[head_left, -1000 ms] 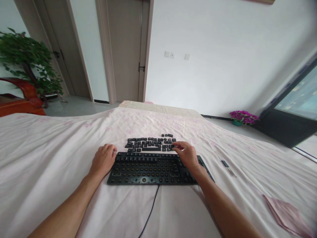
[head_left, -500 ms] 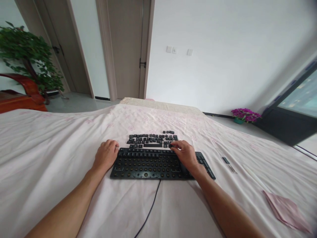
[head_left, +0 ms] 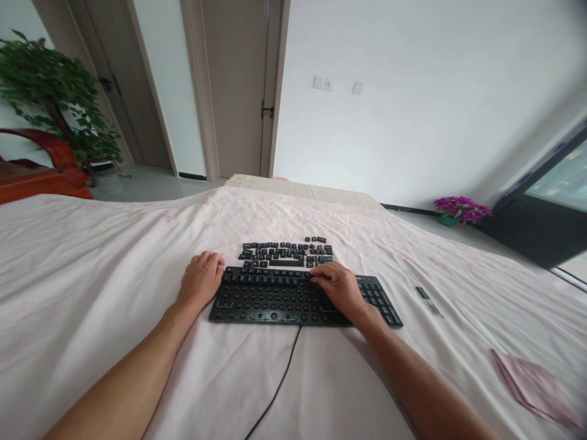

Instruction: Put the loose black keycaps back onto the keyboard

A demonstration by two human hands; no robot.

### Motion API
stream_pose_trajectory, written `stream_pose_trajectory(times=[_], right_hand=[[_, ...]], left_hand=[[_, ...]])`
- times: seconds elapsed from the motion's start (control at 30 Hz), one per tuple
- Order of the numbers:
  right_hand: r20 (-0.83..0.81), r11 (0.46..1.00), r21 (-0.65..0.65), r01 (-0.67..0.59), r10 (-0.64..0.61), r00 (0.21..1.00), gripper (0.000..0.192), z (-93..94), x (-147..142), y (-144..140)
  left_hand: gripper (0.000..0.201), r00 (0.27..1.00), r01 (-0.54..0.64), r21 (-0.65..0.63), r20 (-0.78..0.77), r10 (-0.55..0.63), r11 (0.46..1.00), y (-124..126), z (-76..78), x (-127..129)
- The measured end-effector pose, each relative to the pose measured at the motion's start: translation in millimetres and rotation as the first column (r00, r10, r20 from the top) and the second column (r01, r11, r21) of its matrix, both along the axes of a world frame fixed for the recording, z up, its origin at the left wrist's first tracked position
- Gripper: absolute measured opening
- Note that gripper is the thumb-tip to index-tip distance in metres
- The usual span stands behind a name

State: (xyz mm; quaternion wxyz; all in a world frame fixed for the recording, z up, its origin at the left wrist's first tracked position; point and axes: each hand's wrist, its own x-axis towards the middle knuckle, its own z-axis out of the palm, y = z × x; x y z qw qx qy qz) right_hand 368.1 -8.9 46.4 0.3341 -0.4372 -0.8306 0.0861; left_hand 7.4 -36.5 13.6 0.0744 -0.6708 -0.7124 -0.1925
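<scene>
A black keyboard (head_left: 270, 305) lies on the sheet, its upper keys and right-hand number pad fitted and bare key sockets showing over much of the middle. My left hand (head_left: 202, 278) is curled against its upper left corner, holding the edge. My right hand (head_left: 337, 286) reaches over the right half, thumb and fingers pinched at a small black keycap on the upper rows; the fingertips largely hide it. Just beyond the keyboard are several loose keycaps (head_left: 275, 252) in rough rows, among them a long space bar (head_left: 287, 263).
A cable (head_left: 287, 370) runs from the keyboard toward me. To the right lie a wire keycap puller (head_left: 422, 293) with a black grip and a folded pink cloth (head_left: 534, 385). The pale floral sheet (head_left: 183, 379) has wrinkles. Farther off are a plant (head_left: 50, 85) and purple flowers (head_left: 461, 209).
My right hand has moved from the loose keycaps back and slightly left onto the keyboard's upper rows, uncovering more number-pad keys. My left hand stays at the corner. The view has shifted slightly.
</scene>
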Motion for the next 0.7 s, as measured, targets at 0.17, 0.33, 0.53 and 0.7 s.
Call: stream_pose_trajectory(times=[0.17,0.33,0.53,0.7], right_hand=[[0.037,0.998,0.01,-0.061,0.061,0.997,0.012,-0.1,-7,-6],[0.08,0.995,0.042,-0.095,0.092,0.993,0.011,-1.4,-12,-9],[0.137,0.99,0.062,-0.124,0.115,0.984,0.012,-2.4,-16,-9],[0.178,0.99,0.018,-0.142,0.137,0.974,0.016,0.7,-19,-9]], left_hand=[[0.017,1.0,-0.001,0.009,0.001,0.001,1.0,0,-1.8,-1],[0.017,1.0,0.001,0.013,-0.003,-0.001,1.0,0,-2.0,-1],[0.017,1.0,-0.008,0.013,-0.015,0.008,1.0,1,-2.5,-1],[0.017,1.0,-0.013,-0.002,-0.011,0.013,1.0,0,-1.5,-1]])
